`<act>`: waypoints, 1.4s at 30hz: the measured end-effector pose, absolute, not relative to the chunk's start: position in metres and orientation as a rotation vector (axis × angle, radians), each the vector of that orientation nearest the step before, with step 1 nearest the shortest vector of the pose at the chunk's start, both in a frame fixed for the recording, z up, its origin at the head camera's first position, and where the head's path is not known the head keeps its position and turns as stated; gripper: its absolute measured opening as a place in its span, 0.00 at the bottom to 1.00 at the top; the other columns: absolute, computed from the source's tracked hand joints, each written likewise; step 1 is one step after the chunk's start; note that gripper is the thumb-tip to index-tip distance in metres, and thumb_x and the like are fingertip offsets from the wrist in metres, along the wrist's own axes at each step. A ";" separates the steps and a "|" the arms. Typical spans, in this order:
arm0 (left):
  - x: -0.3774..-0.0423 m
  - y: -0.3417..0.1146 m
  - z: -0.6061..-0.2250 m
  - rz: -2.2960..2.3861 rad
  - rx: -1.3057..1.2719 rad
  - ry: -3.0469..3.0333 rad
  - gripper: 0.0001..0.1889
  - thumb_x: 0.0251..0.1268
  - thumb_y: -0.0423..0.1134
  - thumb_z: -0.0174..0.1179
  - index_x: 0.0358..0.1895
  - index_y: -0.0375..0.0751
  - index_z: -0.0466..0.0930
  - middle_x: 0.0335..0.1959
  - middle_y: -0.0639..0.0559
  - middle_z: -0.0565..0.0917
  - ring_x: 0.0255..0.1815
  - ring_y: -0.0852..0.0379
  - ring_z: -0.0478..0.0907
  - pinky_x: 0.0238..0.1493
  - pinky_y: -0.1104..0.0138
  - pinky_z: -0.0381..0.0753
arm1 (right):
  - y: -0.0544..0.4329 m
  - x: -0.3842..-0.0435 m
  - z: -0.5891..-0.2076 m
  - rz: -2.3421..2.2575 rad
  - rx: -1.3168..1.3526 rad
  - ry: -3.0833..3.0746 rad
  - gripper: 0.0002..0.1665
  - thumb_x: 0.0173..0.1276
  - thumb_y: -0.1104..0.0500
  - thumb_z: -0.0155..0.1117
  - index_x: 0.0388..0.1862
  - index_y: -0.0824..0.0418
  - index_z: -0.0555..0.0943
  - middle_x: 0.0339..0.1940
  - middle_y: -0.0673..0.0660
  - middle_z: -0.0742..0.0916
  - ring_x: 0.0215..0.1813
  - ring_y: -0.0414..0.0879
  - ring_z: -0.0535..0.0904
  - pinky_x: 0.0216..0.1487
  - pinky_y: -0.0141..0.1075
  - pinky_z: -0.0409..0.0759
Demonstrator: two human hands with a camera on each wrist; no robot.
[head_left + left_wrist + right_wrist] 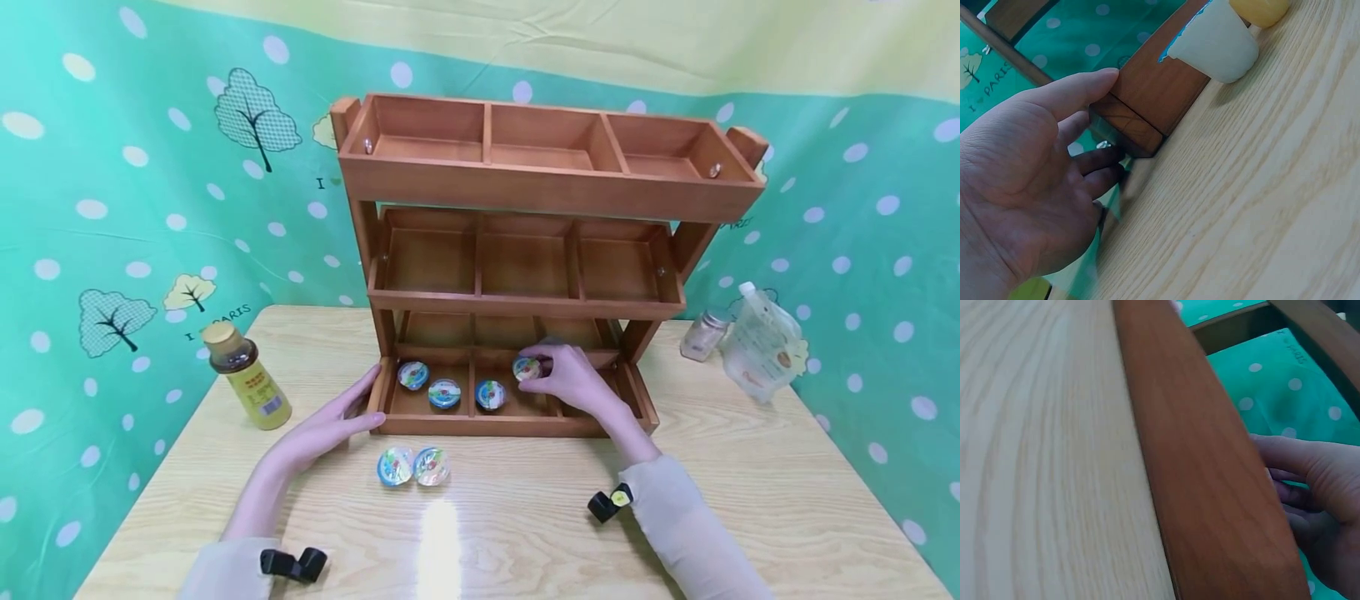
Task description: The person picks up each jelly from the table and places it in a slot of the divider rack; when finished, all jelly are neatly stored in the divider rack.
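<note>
My right hand point(566, 377) pinches a small jelly cup point(527, 368) with a printed lid, in the middle compartment of the bottom tier of a brown wooden rack point(495, 427). In the right wrist view the front board hides that cup from sight. To its left in the same compartment sits another jelly cup point(491, 395). The left compartment holds two more, a rear cup point(413, 375) and a front cup point(444, 393). At the rack's left front corner my left hand point(330, 429) rests, thumb point(1100, 84) against the front board and fingers along the side.
Before the rack two jelly cups lie side by side, a blue-rimmed white cup point(394, 467) and a yellowish cup point(432, 467). A yellow-labelled bottle point(251, 379) stands left. A glass jar point(705, 335) and a clear spouted pouch point(763, 346) are at the right. Upper tiers overhang the bottom one.
</note>
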State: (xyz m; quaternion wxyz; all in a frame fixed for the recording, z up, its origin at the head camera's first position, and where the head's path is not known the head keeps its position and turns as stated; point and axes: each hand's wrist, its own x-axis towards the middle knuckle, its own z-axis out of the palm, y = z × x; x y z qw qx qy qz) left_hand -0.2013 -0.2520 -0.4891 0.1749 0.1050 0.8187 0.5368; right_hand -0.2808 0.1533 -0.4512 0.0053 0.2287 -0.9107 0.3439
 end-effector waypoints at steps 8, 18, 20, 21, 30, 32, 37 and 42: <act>-0.201 -0.252 -0.489 1.519 0.302 2.317 0.42 0.79 0.50 0.54 0.85 0.67 0.36 0.88 0.47 0.35 0.87 0.32 0.33 0.80 0.30 0.43 | 0.151 -0.283 -0.454 0.850 0.767 -2.838 0.32 0.60 0.53 0.81 0.63 0.59 0.85 0.57 0.59 0.89 0.61 0.55 0.82 0.61 0.52 0.84; -0.202 -0.252 -0.490 1.530 0.307 2.308 0.42 0.79 0.50 0.54 0.84 0.69 0.36 0.88 0.48 0.35 0.87 0.33 0.32 0.80 0.31 0.41 | 0.151 -0.286 -0.461 0.675 0.821 -2.792 0.31 0.54 0.53 0.84 0.59 0.58 0.87 0.48 0.56 0.91 0.59 0.55 0.79 0.59 0.50 0.83; -0.202 -0.252 -0.490 1.532 0.311 2.307 0.42 0.79 0.50 0.54 0.84 0.69 0.36 0.88 0.48 0.35 0.87 0.33 0.32 0.80 0.31 0.41 | 0.151 -0.286 -0.462 0.670 0.815 -2.796 0.32 0.55 0.53 0.84 0.59 0.57 0.87 0.48 0.56 0.91 0.59 0.55 0.78 0.58 0.50 0.83; -0.202 -0.252 -0.490 1.533 0.312 2.306 0.42 0.79 0.50 0.54 0.84 0.69 0.36 0.88 0.48 0.35 0.87 0.33 0.32 0.80 0.31 0.41 | 0.151 -0.286 -0.462 0.670 0.819 -2.794 0.32 0.54 0.52 0.84 0.59 0.57 0.87 0.48 0.56 0.91 0.59 0.55 0.77 0.57 0.50 0.83; -0.202 -0.251 -0.490 1.526 0.299 2.310 0.42 0.79 0.51 0.54 0.85 0.68 0.36 0.88 0.47 0.35 0.87 0.33 0.32 0.81 0.32 0.41 | 0.154 -0.286 -0.460 0.679 0.880 -2.782 0.34 0.55 0.53 0.83 0.61 0.60 0.86 0.51 0.58 0.91 0.59 0.56 0.79 0.58 0.50 0.83; -0.202 -0.251 -0.490 1.529 0.301 2.306 0.42 0.79 0.51 0.54 0.85 0.68 0.36 0.88 0.47 0.34 0.87 0.33 0.32 0.81 0.32 0.41 | 0.154 -0.285 -0.457 0.734 0.865 -2.792 0.32 0.58 0.52 0.82 0.62 0.60 0.85 0.53 0.58 0.91 0.60 0.56 0.79 0.59 0.51 0.83; -0.201 -0.251 -0.490 1.537 0.308 2.296 0.42 0.79 0.50 0.54 0.84 0.68 0.35 0.88 0.47 0.34 0.86 0.32 0.31 0.80 0.31 0.41 | 0.155 -0.277 -0.453 0.982 0.803 -2.722 0.25 0.66 0.55 0.76 0.60 0.58 0.86 0.56 0.58 0.90 0.61 0.57 0.84 0.60 0.54 0.84; -0.200 -0.252 -0.489 1.542 0.301 2.288 0.42 0.79 0.50 0.54 0.84 0.69 0.35 0.88 0.47 0.33 0.86 0.32 0.30 0.80 0.31 0.40 | 0.141 -0.265 -0.441 1.192 0.809 -2.532 0.14 0.69 0.60 0.72 0.53 0.59 0.88 0.50 0.57 0.92 0.50 0.51 0.89 0.50 0.52 0.88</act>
